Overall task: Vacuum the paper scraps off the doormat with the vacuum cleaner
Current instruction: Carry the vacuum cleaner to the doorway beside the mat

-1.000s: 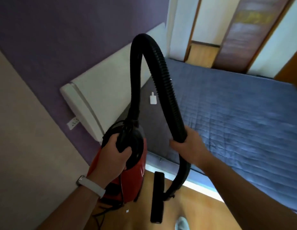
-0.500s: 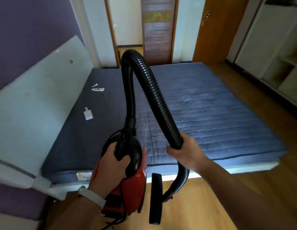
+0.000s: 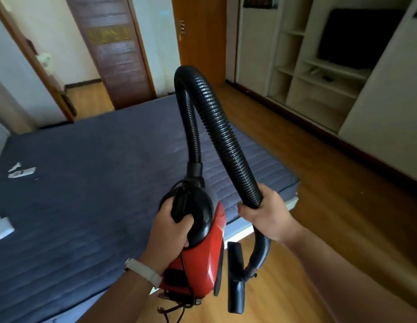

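Note:
I carry a small red and black vacuum cleaner (image 3: 202, 257) in the air in front of me. My left hand (image 3: 170, 231) grips its black top handle. A ribbed black hose (image 3: 216, 127) arches up from the body and down to my right hand (image 3: 265, 215), which grips it near its lower end. Below that hand the hose curls to a flat black floor nozzle (image 3: 235, 276) that hangs over the wooden floor. No doormat and no paper scraps on a mat are in view.
A low bed with a dark blue mattress (image 3: 91, 178) fills the left; small white items (image 3: 21, 171) and a white charger (image 3: 2, 227) lie on it. Wooden floor (image 3: 331, 183) runs along the right, beside white shelving (image 3: 319, 66). Doors (image 3: 114, 47) stand at the back.
My view has swung to the right, from the headboard wall and bed toward the doors, the floor and the shelving. Both hands keep their grips on the vacuum and the hose.

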A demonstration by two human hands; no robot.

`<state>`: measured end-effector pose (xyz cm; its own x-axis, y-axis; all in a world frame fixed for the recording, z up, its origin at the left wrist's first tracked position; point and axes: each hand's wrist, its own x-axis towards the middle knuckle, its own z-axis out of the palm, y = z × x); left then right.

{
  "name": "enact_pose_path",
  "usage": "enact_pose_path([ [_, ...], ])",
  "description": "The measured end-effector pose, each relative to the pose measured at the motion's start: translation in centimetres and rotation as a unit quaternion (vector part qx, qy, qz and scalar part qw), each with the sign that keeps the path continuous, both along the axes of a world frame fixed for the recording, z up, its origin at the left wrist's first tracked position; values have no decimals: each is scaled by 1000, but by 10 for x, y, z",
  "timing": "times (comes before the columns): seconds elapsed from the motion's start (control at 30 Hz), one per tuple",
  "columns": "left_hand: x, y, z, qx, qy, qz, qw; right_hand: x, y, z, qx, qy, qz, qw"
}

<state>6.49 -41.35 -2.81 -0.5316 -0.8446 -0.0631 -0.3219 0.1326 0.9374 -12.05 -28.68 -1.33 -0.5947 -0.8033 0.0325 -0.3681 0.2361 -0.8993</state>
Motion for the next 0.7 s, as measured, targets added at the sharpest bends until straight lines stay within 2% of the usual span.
enact_pose_path([
  [0.27, -156, -8, -9, 9, -10, -140, 990, -112, 46, -13, 35, 48, -161, 985],
  [0.7, -414, -80, -22, 60, -11, -347, 936, -294, 23, -17, 111, 86, -376, 916],
])
